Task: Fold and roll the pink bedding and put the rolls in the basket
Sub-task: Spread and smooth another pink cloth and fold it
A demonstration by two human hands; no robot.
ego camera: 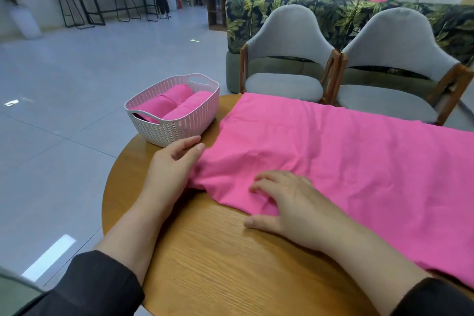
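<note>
Pink bedding runs off frame, hiding table.

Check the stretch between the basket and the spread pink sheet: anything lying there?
Only the left hand's fingertips; otherwise bare wooden table separates basket and pink sheet in the head view.
</note>
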